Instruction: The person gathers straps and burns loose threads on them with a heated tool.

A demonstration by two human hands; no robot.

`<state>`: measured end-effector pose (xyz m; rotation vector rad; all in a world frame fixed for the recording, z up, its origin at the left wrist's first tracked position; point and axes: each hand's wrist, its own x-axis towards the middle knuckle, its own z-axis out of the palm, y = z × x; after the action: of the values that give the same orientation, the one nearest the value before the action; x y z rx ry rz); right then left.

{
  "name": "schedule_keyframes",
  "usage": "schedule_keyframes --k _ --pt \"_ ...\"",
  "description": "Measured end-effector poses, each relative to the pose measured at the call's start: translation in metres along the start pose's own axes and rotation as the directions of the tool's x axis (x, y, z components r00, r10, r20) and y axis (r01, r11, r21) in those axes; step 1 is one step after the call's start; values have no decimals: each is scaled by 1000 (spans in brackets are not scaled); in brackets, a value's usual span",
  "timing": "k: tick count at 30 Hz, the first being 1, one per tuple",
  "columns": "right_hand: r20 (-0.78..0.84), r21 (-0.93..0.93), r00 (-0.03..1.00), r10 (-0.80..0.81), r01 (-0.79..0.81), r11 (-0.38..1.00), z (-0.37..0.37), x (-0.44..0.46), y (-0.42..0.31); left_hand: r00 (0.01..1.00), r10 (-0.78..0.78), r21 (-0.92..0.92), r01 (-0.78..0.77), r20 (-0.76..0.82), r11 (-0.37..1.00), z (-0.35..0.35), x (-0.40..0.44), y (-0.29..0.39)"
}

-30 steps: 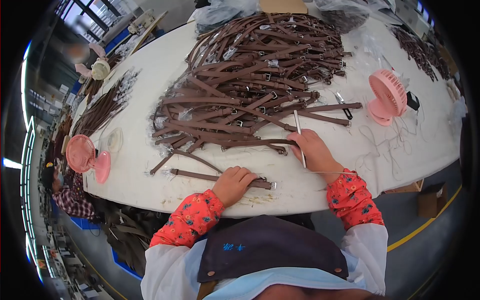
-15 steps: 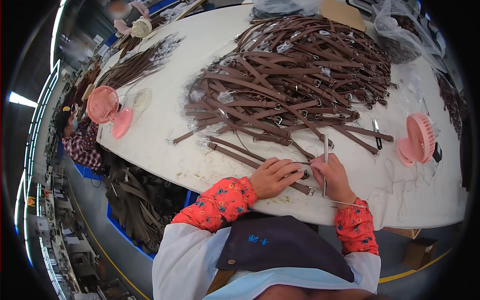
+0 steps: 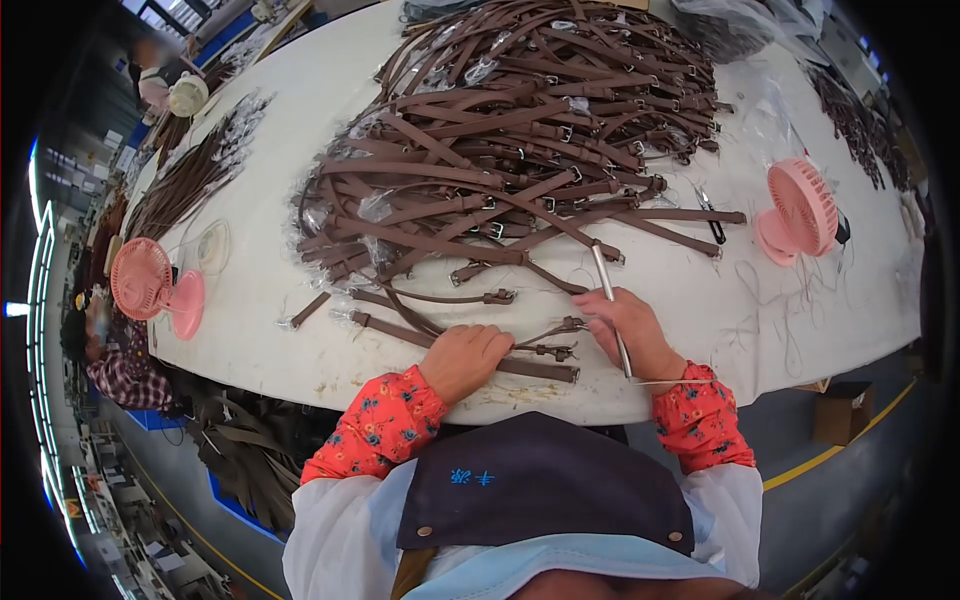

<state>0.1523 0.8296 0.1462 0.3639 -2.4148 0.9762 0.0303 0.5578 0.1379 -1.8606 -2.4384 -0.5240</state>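
Observation:
My left hand (image 3: 466,360) is curled over brown leather belts near the table's front edge; their strap ends stick out to its right, the lowest belt (image 3: 540,370) lying flat. A slim silver rod-shaped tool (image 3: 605,275) is gripped in my right hand (image 3: 637,335), its far end pointing up and away. A thin pale cord (image 3: 660,381) runs across by the right wrist. Close to the right fingers, a buckle end (image 3: 570,325) of a narrow belt rises from the left hand. Whether those fingers touch it, I cannot tell.
A big heap of brown belts (image 3: 520,150) covers the table (image 3: 300,110) beyond my hands. Small snips (image 3: 711,215) lie to its right. Pink fans stand at right (image 3: 800,212) and left (image 3: 143,280). A co-worker (image 3: 130,375) sits at the left, near a blue bin (image 3: 240,505) of dark straps.
The view has shifted, so the table things sit further left. My hands have moved apart, the left one going left along the belts. The silver tool stays in my right hand, now tilted.

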Motion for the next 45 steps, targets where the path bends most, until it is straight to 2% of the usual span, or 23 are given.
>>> schedule_keyframes --k 1,4,6,7,10,14,15,18,19,22,23,24,27,30,31,34,37,39,40,43,45 --pt "-9 -27 1000 -6 5 1000 0 0 2 1000 -15 -28 16 24 999 -5 -5 -5" --pt "-31 -102 999 -34 31 994 3 2 4 997 25 44 -22 -74 999 -30 -27 -29" --pt "-20 -152 996 -83 79 985 5 12 1 983 -81 121 102 -163 987 -37 -31 -36" --pt "25 -175 998 -53 57 983 7 12 1 969 -131 155 165 -209 974 -40 -33 -37" --pt "111 -222 994 9 16 975 13 11 9 948 -242 191 282 -207 940 -46 -16 -35" --pt "103 -177 992 73 -54 983 12 11 14 975 -211 108 217 -67 970 -26 -19 -53" --pt "92 -163 991 101 -85 983 11 10 14 981 -191 171 181 42 969 -30 -16 -49" --pt "14 -130 994 111 -108 986 12 10 16 986 121 265 -87 -114 960 -38 -3 -29" --pt "10 -141 995 97 -95 985 13 10 16 981 144 264 -106 -129 959 -39 5 -28" --pt "-10 -158 998 55 -56 986 10 12 18 968 79 237 -21 -237 971 -50 45 -31" --pt "-25 -152 999 41 -45 987 10 11 20 983 53 274 -3 -176 962 -46 57 -40" --pt "-39 -146 999 27 -33 989 8 11 22 981 94 284 -43 -167 958 -36 65 -52" --pt "-120 -124 985 127 -142 982 5 8 24 969 182 308 -123 -170 943 -10 78 -72" --pt "-244 -193 958 150 -200 961 4 4 34 961 231 215 -196 -153 957 -16 73 -63" --pt "-254 -214 959 129 -185 959 3 11 32 944 257 94 -243 -206 966 -24 64 -52" --pt "-246 -256 963 106 -170 952 0 22 28 997 79 -18 -79 -12 997 -53 41 -23" --pt "-168 -231 970 174 -211 950 9 19 39 969 -14 -10 17 248 1000 -68 23 -19" --pt "-61 -198 967 249 -256 946 9 14 48 970 -25 -3 26 241 1000 -68 19 -22" --pt "-67 -161 974 216 -224 961 8 12 48 971 -30 2 30 236 1000 -68 18 -25" --pt "-103 -81 991 83 -91 993 2 12 31 980 165 7 -165 -107 986 -60 26 -26" --pt "-135 -58 990 -43 36 998 0 16 6 958 204 39 -200 -204 979 -56 34 -15"
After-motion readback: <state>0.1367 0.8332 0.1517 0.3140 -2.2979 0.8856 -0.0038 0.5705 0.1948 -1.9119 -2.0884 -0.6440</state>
